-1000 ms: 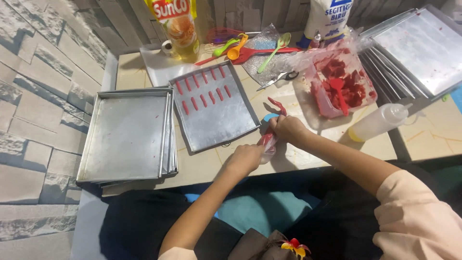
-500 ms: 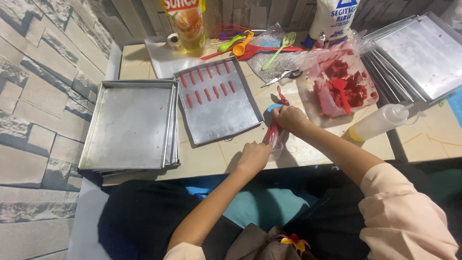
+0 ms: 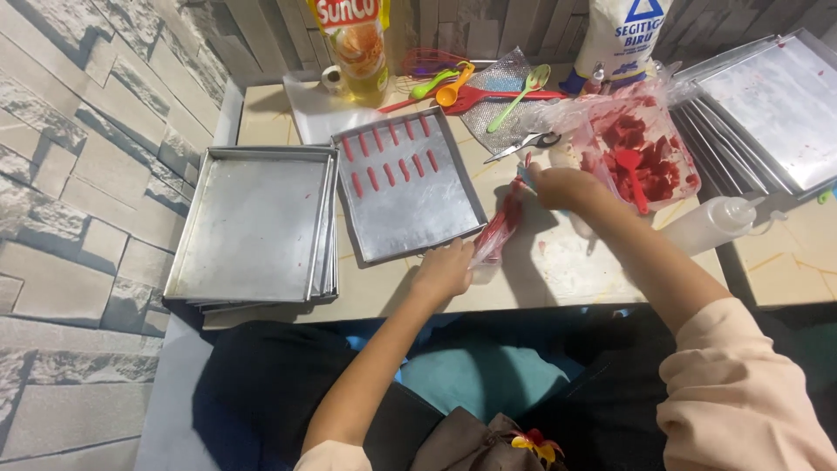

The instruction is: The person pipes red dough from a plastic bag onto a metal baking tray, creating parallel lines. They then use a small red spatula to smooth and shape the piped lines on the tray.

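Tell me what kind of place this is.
Probably a home baking spot: a low table against a stone-look wall, with stacked metal baking trays, a tray of piped red strips, a flour bag and a cooking oil bottle.

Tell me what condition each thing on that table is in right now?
Piping bag: held at both ends, red paste inside.
Left hand: gripping the bag's lower end.
Right hand: gripping the bag's top.
Baking tray: partly filled, two rows of red strips.
Stacked trays: top one bare.
Plastic tub: open, red paste and spatula inside.
Squeeze bottle: lying down.
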